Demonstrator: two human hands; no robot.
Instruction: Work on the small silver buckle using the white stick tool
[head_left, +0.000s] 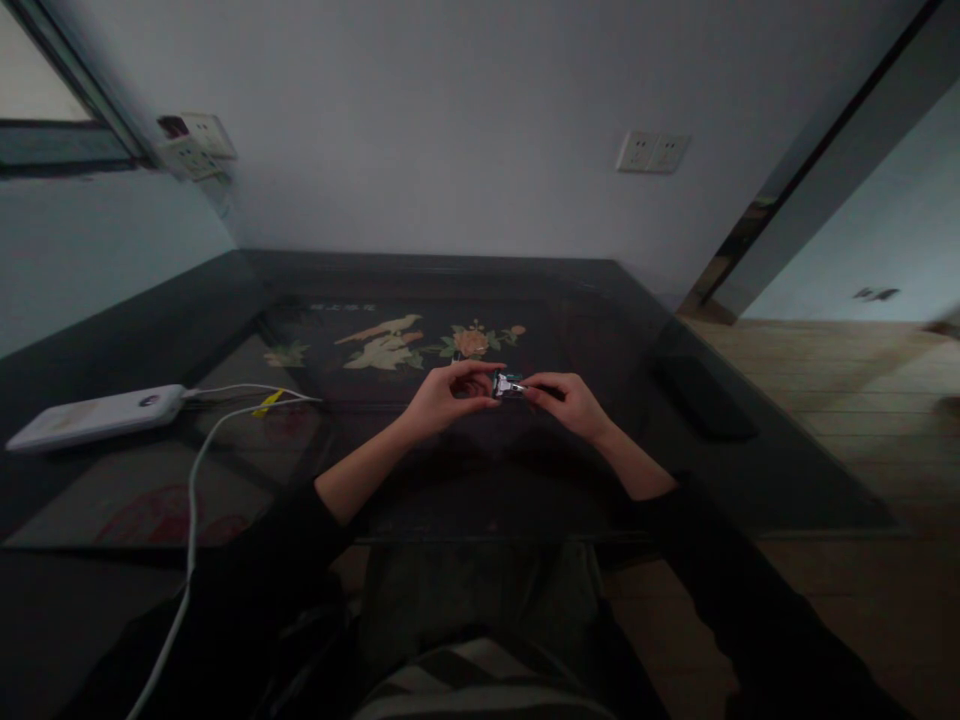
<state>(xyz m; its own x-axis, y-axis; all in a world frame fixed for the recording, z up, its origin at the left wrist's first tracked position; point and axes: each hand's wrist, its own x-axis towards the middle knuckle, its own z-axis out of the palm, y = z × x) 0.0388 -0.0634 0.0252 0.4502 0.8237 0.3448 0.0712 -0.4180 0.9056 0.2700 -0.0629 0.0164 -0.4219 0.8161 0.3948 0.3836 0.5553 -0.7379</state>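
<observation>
Dim room; dark glass-topped table (570, 300) with bird-and-flower inlay fills our view. We hold small silvery metal object (507, 385) above table centre, between both hands. Left hand (442, 397): fingertips pinched on object's left end. Right hand (568, 401): fingers closed on its right end, dark part protruding. Object detail too small to tell. Progress, our judgement: handling mid-way, object not set down. White power bank (94, 416) with white cable (196, 480) lies far left.

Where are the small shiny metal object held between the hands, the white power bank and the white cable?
small shiny metal object (508, 385), head view, its bright middle.
white power bank (97, 415), head view, middle of its top face.
white cable (193, 500), head view, its curving run.
</observation>
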